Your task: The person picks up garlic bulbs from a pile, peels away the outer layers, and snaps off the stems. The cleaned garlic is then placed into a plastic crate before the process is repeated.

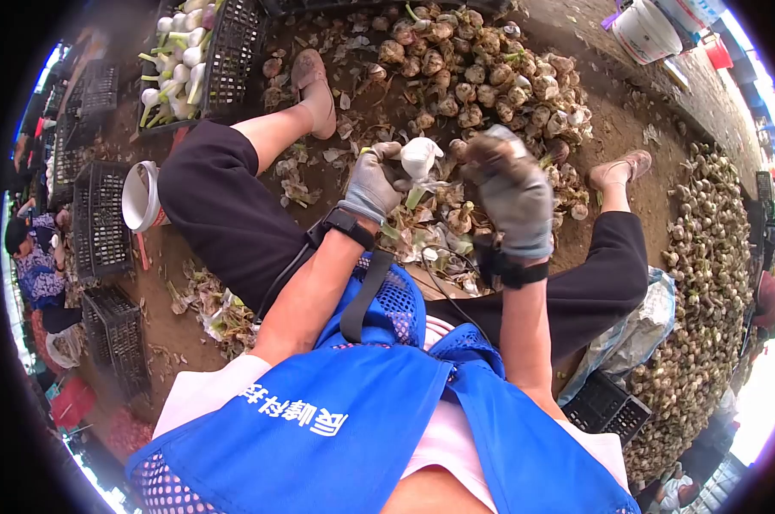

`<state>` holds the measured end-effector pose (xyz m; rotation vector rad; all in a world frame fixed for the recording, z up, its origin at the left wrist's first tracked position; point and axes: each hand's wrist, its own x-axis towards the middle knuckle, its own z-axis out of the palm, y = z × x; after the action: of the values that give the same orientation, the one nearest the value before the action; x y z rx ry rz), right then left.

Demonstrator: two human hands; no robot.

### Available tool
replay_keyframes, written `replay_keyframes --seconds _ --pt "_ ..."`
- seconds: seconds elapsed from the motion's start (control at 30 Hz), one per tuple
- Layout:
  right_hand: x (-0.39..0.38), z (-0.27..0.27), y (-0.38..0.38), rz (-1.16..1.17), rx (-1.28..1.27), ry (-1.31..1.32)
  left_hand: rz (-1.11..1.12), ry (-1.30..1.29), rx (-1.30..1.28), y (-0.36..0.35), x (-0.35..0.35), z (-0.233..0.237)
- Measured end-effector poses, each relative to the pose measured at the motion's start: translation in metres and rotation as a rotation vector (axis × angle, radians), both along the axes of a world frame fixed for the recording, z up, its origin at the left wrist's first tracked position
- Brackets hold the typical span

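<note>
My left hand [373, 184], in a grey work glove, pinches a peeled white garlic bulb [419, 158] with its green stem stub pointing down. To the right, my right hand [518, 195] is raised in a dirt-stained glove, apart from the bulb. Motion smears its fingers, so whether it holds anything cannot be made out. Just beyond both hands lies a heap of unpeeled, soil-covered garlic bulbs [490, 77]. Loose skins and stem trimmings [443, 236] litter the ground beneath the hands.
A black plastic crate [232, 64] of peeled garlic stands at upper left. A white bucket [141, 197] sits beside my left knee. More garlic [704, 257] is piled at right, near a plastic sack [623, 330]. Another person [41, 265] is at far left by stacked crates [96, 218].
</note>
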<state>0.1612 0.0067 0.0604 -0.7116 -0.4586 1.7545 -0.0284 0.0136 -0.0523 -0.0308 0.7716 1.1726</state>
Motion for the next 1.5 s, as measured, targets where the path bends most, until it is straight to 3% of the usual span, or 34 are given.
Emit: replay_keyframes --seconds 0.07,0.13,0.17,0.23,0.33,0.37,0.43,0.5,0.53,0.57,0.63,0.7,0.73,0.8,0.87,0.9,0.97,1.0,1.03,1.1,1.13,1.17,1.2,1.23,1.27,1.3,1.33,1.37,1.43,1.47,1.5 --pt "0.022 -0.008 0.013 -0.12 -0.114 0.094 0.06 -0.042 -0.027 0.002 0.004 0.004" --pt "0.043 -0.056 0.021 0.189 -0.05 -0.781 0.046 -0.012 -0.015 0.001 0.006 0.012" --pt "0.037 -0.074 0.018 0.306 0.022 -1.396 0.037 0.019 -0.005 0.001 0.006 0.017" --pt "0.018 -0.082 -0.004 0.143 0.062 -0.919 0.023 0.055 -0.027 0.002 0.006 0.02" --pt "-0.015 -0.045 -0.016 0.136 0.431 -1.446 0.108 0.243 0.242 0.003 0.007 -0.021" --pt "-0.025 -0.038 -0.016 0.083 0.424 -1.431 0.099 0.242 0.243 0.003 0.008 -0.009" --pt "-0.022 -0.077 0.0 0.136 0.144 -1.381 -0.037 0.271 0.249 -0.001 0.007 0.016" --pt "-0.001 -0.153 0.012 0.39 0.052 -1.472 0.017 -0.023 0.159 0.0 0.008 0.031" --pt "0.005 -0.162 0.007 0.502 0.176 -1.76 0.028 0.008 0.167 -0.002 0.007 0.031" --pt "0.003 -0.14 -0.003 0.614 0.139 -1.896 0.043 0.04 0.179 0.0 0.005 0.026" --pt "0.017 -0.174 -0.005 0.402 0.307 -1.665 0.121 0.066 0.118 -0.001 0.003 0.011" --pt "0.006 -0.116 -0.006 0.215 -0.02 -0.933 0.102 0.16 0.02 0.001 0.011 0.027" --pt "-0.005 -0.084 -0.008 0.157 0.022 -0.824 0.094 0.243 0.103 0.001 0.014 0.022" --pt "-0.022 -0.067 -0.009 0.133 0.136 -1.064 0.028 0.531 0.278 0.003 0.012 0.01" --pt "-0.038 -0.06 -0.01 -0.003 0.376 -1.402 0.011 0.569 0.295 0.005 0.012 0.027" --pt "-0.04 -0.073 -0.005 -0.031 0.217 -1.173 0.003 0.613 0.314 0.004 0.011 0.032" --pt "-0.032 -0.081 0.009 0.009 -0.11 -0.721 0.01 0.096 0.212 0.004 0.008 0.018" --pt "-0.026 -0.101 0.011 -0.028 -0.304 -0.572 0.023 0.069 0.191 0.002 0.006 0.01" --pt "-0.011 -0.14 0.015 0.102 -0.37 -0.655 0.036 0.04 0.179 0.002 0.005 0.005" --pt "0.004 -0.163 0.008 0.249 0.174 -1.307 0.096 0.085 -0.076 0.002 0.004 0.006" --pt "-0.005 -0.129 0.003 0.208 0.233 -1.193 0.08 0.265 0.04 -0.004 0.006 0.011" --pt "-0.018 -0.093 -0.002 0.154 0.306 -1.082 0.031 0.183 0.052 0.0 0.005 -0.009" --pt "-0.022 -0.106 -0.006 0.2 0.175 -0.772 0.07 0.476 0.296 0.0 0.009 -0.041" --pt "-0.024 -0.123 -0.007 0.251 0.054 -0.46 -0.159 0.669 0.293 -0.001 0.017 -0.008" --pt "-0.026 -0.128 -0.005 0.243 -0.113 -0.306 -0.209 0.756 0.194 -0.003 0.029 -0.036" --pt "-0.027 -0.134 -0.002 0.241 -0.288 -0.141 -0.167 0.62 0.171 -0.001 0.036 -0.018" --pt "-0.023 -0.164 0.011 0.255 -0.39 0.271 -0.097 0.449 0.089 0.003 0.034 -0.011" --pt "-0.013 -0.179 0.024 0.14 -0.539 0.221 -0.031 0.276 -0.007 0.006 0.03 -0.008" --pt "-0.002 -0.211 0.08 0.212 0.423 -1.18 0.111 0.386 0.034 0.008 0.02 -0.016" --pt "-0.008 -0.151 0.105 0.031 0.564 -1.031 0.139 0.505 -0.074 0.006 0.021 -0.012" --pt "-0.016 -0.088 0.131 -0.128 0.72 -0.889 -0.004 0.359 -0.026 0.003 0.008 -0.029"
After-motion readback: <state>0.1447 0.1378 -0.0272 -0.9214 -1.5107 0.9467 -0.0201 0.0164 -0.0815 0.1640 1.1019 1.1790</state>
